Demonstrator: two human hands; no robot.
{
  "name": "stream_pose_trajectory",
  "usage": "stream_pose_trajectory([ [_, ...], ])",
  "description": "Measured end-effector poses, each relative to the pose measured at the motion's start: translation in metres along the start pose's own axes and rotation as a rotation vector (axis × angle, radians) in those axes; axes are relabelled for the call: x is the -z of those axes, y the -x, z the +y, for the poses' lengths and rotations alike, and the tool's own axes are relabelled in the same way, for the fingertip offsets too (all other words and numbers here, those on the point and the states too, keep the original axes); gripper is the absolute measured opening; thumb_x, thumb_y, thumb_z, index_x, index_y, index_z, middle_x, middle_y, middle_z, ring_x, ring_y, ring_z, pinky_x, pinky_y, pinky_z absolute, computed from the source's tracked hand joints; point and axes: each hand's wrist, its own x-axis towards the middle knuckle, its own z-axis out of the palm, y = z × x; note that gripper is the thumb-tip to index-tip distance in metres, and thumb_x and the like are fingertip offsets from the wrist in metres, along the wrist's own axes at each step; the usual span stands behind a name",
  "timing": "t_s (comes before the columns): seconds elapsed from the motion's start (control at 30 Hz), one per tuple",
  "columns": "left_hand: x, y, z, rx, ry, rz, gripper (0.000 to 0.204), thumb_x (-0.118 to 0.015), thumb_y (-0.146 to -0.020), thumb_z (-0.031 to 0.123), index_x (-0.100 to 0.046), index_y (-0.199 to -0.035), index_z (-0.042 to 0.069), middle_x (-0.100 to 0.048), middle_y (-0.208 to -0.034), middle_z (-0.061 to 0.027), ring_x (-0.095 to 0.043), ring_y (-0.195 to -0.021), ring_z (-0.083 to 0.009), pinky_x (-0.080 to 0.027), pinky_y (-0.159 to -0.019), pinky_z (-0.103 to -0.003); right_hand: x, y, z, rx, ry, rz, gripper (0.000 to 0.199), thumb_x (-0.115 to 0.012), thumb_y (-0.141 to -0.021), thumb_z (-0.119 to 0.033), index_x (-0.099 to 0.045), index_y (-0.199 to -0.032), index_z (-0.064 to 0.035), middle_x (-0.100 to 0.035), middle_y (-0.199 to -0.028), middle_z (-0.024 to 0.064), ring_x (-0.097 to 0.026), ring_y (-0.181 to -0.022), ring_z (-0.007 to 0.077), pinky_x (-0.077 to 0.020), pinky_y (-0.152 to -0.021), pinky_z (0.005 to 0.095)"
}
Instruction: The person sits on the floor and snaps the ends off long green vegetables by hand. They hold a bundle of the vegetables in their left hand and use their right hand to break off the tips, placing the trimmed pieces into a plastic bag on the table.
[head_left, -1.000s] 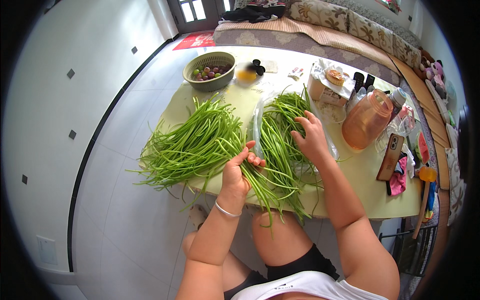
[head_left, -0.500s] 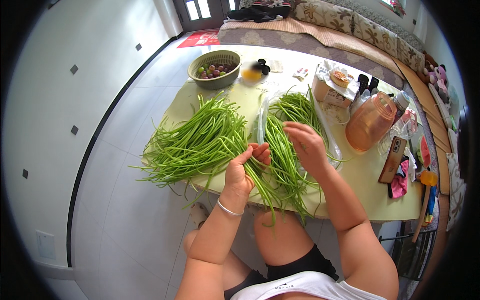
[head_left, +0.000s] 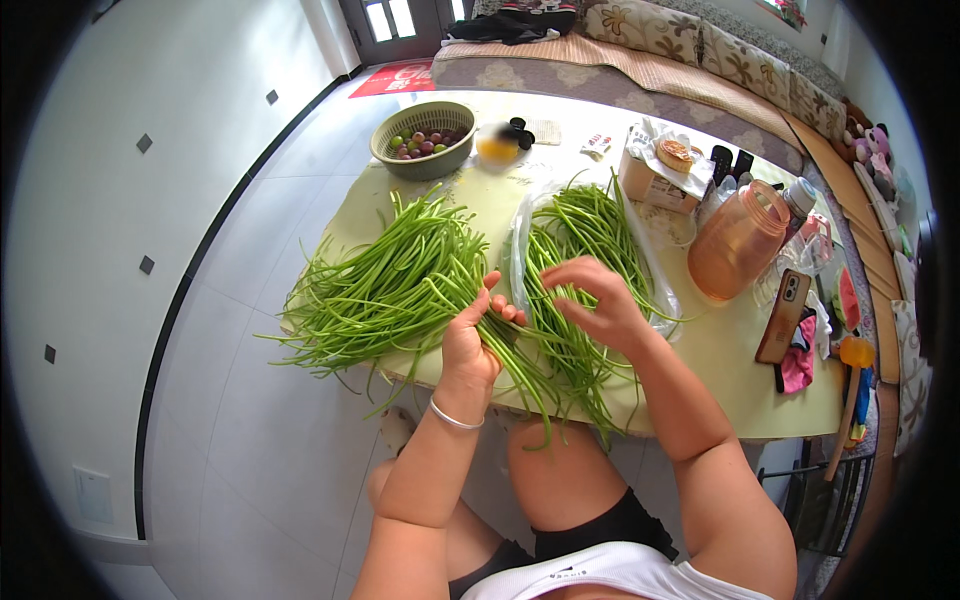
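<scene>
My left hand (head_left: 470,350), with a white bangle at the wrist, curls round a bunch of long green vegetable stems (head_left: 518,372). Their lower ends hang past the table's near edge. A large loose heap of the same stems (head_left: 385,285) spreads to the left of this hand. On the right, more stems (head_left: 600,225) lie in and over an opened clear plastic bag (head_left: 662,300). My right hand (head_left: 605,300) hovers over these, thumb and fingers apart, and I see nothing in it.
The pale yellow table (head_left: 720,400) bears a basket (head_left: 428,172) of grapes at the far left. To the right stand a box (head_left: 655,185), an orange-pink jug (head_left: 735,240) and a phone (head_left: 783,315). A patterned sofa (head_left: 640,90) runs behind.
My right hand has shifted slightly left and down toward my left hand, its fingers bending. My left hand keeps its place on the stems, its fingers moving a little.
</scene>
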Motion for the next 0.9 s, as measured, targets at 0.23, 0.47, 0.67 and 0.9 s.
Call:
stream_pose_trajectory([
  [0.23, -0.001, 0.001, -0.004, 0.086, -0.025, 0.006, 0.027, -0.057, -0.094, 0.016, -0.053, -0.117, 0.001, -0.054, -0.074, -0.0033, -0.054, -0.065, -0.0166, -0.05, -0.075, -0.037, 0.01, 0.013, 0.067, -0.289, 0.604, 0.051, 0.035, -0.069, -0.079, -0.016, -0.064, -0.111, -0.0036, -0.054, -0.132, 0.0147, -0.044, -0.125, 0.0367, -0.0385, -0.102, 0.0452],
  [0.47, -0.003, 0.003, -0.005, 0.098, -0.029, 0.049, 0.02, -0.056, -0.093, 0.012, -0.055, -0.11, 0.001, -0.054, -0.072, -0.0033, -0.054, -0.064, -0.0165, -0.049, -0.074, -0.036, 0.003, 0.014, 0.051, -0.349, 0.827, -0.035, 0.021, -0.069, -0.077, -0.015, -0.068, -0.094, -0.0019, -0.06, -0.124, 0.0132, -0.052, -0.115, 0.0329, -0.0414, -0.096, 0.0455],
  [0.67, -0.002, 0.003, -0.007, 0.12, -0.025, 0.037, 0.016, -0.056, -0.093, 0.011, -0.055, -0.106, 0.002, -0.054, -0.071, -0.0041, -0.054, -0.063, -0.0169, -0.048, -0.073, -0.036, 0.008, 0.014, 0.057, -0.26, 0.574, 0.199, 0.02, -0.066, -0.079, -0.005, -0.068, -0.097, 0.0003, -0.064, -0.116, 0.0131, -0.062, -0.095, 0.0303, -0.05, -0.082, 0.0381],
  [0.9, -0.011, 0.006, -0.008, 0.018, -0.132, 0.153, 0.02, -0.064, -0.088, 0.007, -0.058, -0.106, 0.002, -0.062, -0.082, -0.0087, -0.055, -0.065, -0.0188, -0.049, -0.07, -0.036, 0.004, 0.004, 0.011, -0.103, -0.059, 0.102, 0.025, -0.059, -0.081, 0.008, -0.07, -0.101, -0.0027, -0.068, -0.109, 0.0108, -0.067, -0.08, 0.0197, -0.0521, -0.067, 0.0287],
])
